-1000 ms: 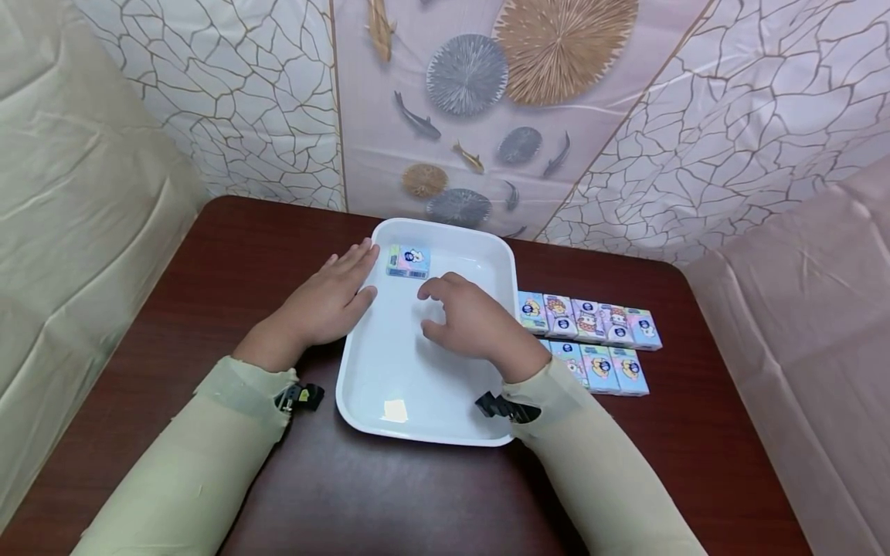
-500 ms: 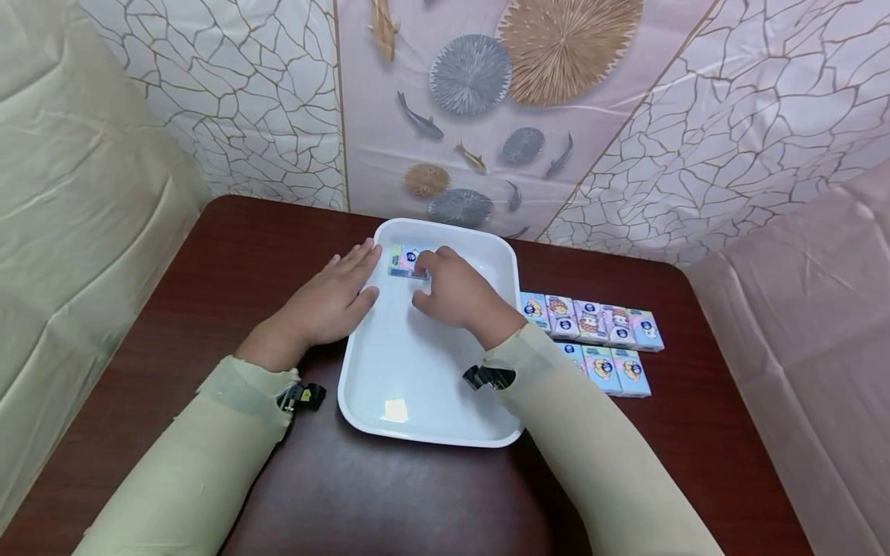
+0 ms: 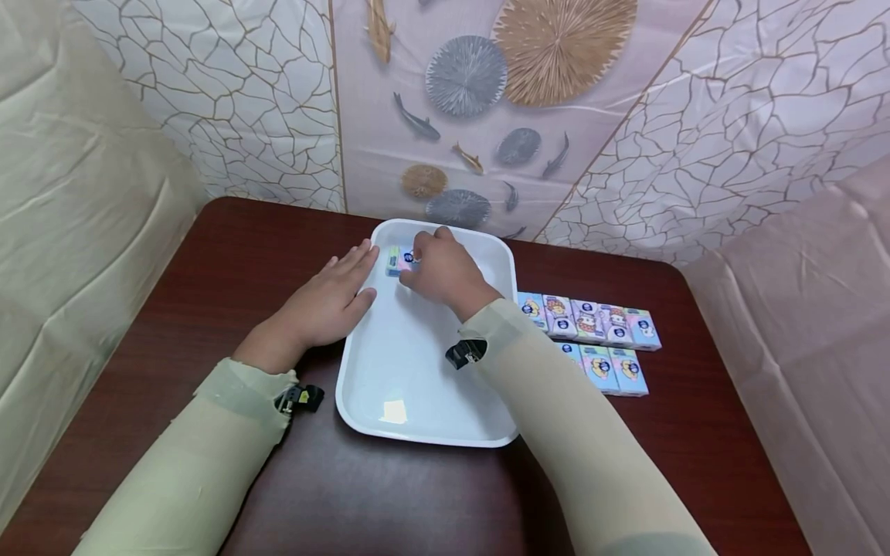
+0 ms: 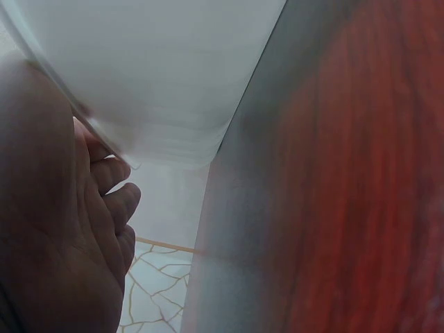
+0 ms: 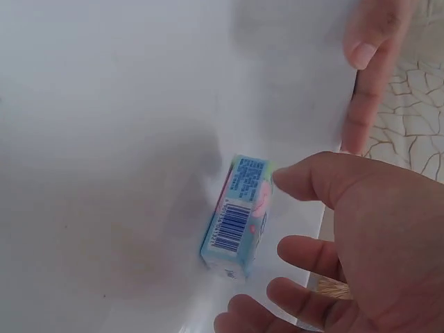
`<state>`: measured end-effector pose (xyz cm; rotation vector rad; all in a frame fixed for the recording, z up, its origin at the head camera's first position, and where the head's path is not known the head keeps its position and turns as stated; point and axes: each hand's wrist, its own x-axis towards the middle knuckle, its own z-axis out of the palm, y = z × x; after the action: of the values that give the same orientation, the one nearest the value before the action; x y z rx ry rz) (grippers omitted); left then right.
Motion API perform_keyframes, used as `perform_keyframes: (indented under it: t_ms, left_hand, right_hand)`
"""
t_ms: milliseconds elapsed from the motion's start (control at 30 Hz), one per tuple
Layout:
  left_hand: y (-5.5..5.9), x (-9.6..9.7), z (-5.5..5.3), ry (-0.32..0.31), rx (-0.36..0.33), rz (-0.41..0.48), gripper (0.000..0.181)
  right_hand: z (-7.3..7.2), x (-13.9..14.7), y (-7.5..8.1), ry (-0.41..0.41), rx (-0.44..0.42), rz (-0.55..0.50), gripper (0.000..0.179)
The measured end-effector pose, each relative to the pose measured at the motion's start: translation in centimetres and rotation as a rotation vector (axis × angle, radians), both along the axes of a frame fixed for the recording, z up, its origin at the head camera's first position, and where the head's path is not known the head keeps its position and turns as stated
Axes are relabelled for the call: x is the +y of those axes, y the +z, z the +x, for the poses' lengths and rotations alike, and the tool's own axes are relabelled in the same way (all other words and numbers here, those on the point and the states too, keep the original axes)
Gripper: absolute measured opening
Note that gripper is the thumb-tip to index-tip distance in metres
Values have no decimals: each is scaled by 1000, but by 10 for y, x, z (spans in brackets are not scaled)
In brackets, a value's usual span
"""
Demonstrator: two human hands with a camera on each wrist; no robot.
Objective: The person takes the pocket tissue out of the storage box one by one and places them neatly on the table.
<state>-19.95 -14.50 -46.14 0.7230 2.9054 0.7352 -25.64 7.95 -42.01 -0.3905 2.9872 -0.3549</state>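
Observation:
A small pastel box (image 3: 393, 261) with a cartoon print lies in the white tray (image 3: 410, 351), near its far left corner. In the right wrist view, the box (image 5: 234, 215) shows a barcode along one side. My right hand (image 3: 445, 269) is over the box, covering its right part in the head view. Its thumb (image 5: 295, 179) is right at the box's edge, while the other fingers are bent loosely and apart from it. My left hand (image 3: 327, 297) rests along the tray's left rim, fingers extended; the left wrist view shows its fingers (image 4: 114, 173) beside the tray wall.
Right of the tray, similar small boxes form two rows on the dark wooden table (image 3: 695, 432): a far row (image 3: 587, 320) and a near row (image 3: 612, 371), partly hidden by the right sleeve. A patterned cloth (image 3: 459, 154) hangs behind the table.
My right hand has moved forward and left across the tray to the box, now covering part of it. The left hand and the tray keep their places.

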Motion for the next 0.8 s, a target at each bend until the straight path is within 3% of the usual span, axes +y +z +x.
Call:
perform_keyframes:
  t_ms: [233,600,800]
  left_hand:
    - [0,-2,0,-6,1,22,70]
    - [0,-1,-1,-22,-5,41,69]
    - [-3,-2,-2,-14,0,41,69]
  right_hand:
    - [-9,-11,-6,3,-3,62,53]
    - [-14,-23,-17,-55,-13,126,83]
    - [-14,-28,-24,-62,35,129,76]
